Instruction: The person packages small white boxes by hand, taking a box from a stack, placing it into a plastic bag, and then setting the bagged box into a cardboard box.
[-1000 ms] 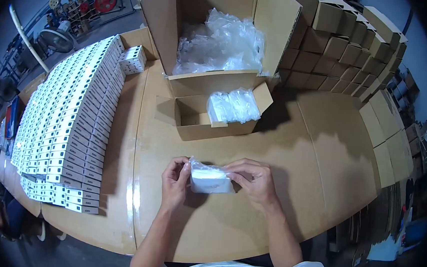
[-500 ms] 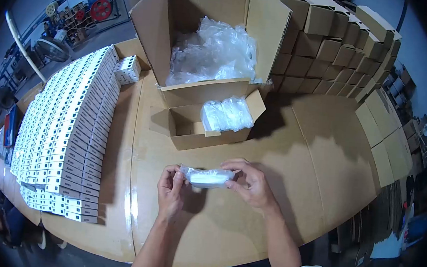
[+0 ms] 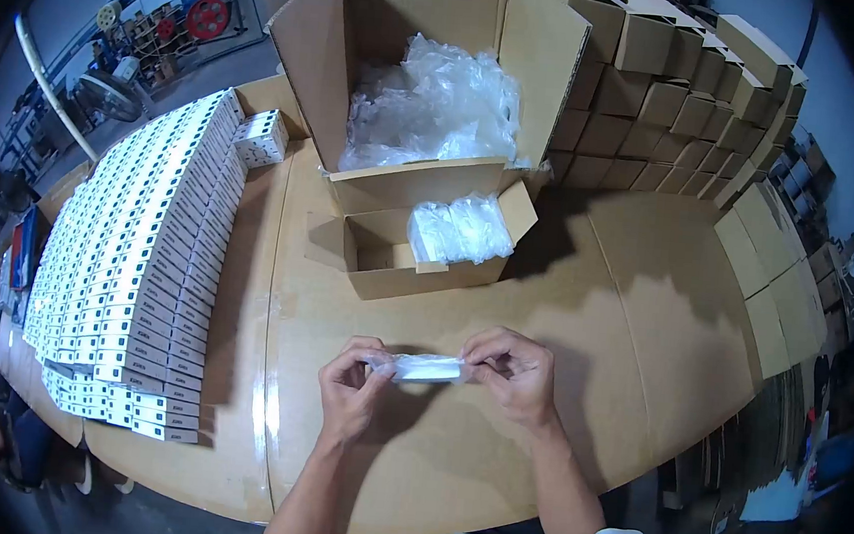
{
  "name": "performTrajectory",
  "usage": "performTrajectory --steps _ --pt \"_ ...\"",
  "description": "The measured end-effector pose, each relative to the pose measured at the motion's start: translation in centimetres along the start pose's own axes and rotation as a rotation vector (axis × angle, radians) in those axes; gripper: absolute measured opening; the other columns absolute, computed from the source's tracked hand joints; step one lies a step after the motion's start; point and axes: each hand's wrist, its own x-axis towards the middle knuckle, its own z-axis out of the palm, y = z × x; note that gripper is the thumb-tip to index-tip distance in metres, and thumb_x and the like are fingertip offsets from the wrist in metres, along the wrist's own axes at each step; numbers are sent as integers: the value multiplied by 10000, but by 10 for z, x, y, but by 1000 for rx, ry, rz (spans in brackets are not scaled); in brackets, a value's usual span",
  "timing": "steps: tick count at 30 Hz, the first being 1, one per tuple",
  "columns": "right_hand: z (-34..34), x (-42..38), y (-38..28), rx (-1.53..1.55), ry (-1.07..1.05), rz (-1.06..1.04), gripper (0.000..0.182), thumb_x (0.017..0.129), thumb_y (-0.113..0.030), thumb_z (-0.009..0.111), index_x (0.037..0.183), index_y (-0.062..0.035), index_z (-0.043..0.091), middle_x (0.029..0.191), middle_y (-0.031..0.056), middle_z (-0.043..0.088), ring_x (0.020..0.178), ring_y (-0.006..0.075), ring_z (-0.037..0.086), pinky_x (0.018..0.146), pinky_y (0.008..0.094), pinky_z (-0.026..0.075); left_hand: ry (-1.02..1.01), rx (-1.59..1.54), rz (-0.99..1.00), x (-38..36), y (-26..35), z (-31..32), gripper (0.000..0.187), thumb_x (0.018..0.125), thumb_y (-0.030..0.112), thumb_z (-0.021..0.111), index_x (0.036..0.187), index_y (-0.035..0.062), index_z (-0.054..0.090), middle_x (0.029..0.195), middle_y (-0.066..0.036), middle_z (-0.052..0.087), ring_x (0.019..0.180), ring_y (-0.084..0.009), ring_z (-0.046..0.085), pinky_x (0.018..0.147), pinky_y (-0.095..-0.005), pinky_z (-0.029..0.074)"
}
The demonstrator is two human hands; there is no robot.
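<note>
A slim white packet in clear plastic (image 3: 427,369) is held between the hands, seemingly just above the table (image 3: 471,471): the left hand (image 3: 350,381) pinches its left end and the right hand (image 3: 516,380) its right, thumbs closed against fingers. Beyond it sits a small open carton (image 3: 426,285) with wrapped packets (image 3: 460,229) in its right half, and behind that a large carton (image 3: 538,65) of loose clear plastic (image 3: 435,107). White boxes (image 3: 137,254) are stacked at left, brown cartons (image 3: 613,136) at far right.
</note>
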Motion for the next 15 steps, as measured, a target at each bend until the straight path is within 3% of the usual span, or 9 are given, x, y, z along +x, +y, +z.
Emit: performTrajectory --steps 2,5,8,11,12,13,15 --pt "-4 0 9 58 -18 -79 238 780 77 743 990 -13 677 1028 119 659 978 180 632 834 318 512 20 -21 9 0 -2 -1 116 821 -59 717 911 3 679 1012 -99 632 954 -170 594 829 -304 481" --pt "9 5 -6 210 22 -5 502 782 -41 807 1237 -46 595 1155 128 623 1078 184 597 897 328 491 86 -75 -38 0 -3 0 115 829 -58 714 914 3 667 1017 -102 633 961 -176 601 843 -308 482" --pt "3 3 11 -288 -95 171 758 788 -163 840 1424 -69 438 1240 119 586 1114 183 580 918 340 485 145 -113 -68 3 -6 -1 126 832 -51 716 928 5 657 1020 -105 641 965 -182 611 860 -313 484" --pt "7 -1 36 -149 -103 336 533 851 -191 787 1306 -14 574 1118 104 666 1022 176 630 901 319 502 96 -228 -6 9 -9 1 200 825 -8 747 1006 6 663 1047 -113 657 979 -182 626 883 -313 494" --pt "9 -3 44 -81 -100 411 473 866 -183 771 1271 -4 605 1085 101 683 993 174 644 890 311 508 62 -134 -90 7 -5 1 221 822 -3 751 1025 4 666 1057 -114 657 991 -184 626 890 -313 494" --pt "16 -2 39 -43 -53 356 324 890 -143 733 1175 0 673 1023 99 717 920 158 670 838 286 529 29 -39 -171 6 9 7 242 819 3 756 1044 1 668 1067 -116 657 1004 -185 626 897 -312 495" --pt "14 -1 38 -161 -102 203 307 871 -91 732 1165 -16 686 1037 97 720 913 162 677 825 285 535 -43 143 -313 4 16 5 271 806 -3 760 1065 -9 683 1097 -123 658 1051 -194 623 914 -312 497"
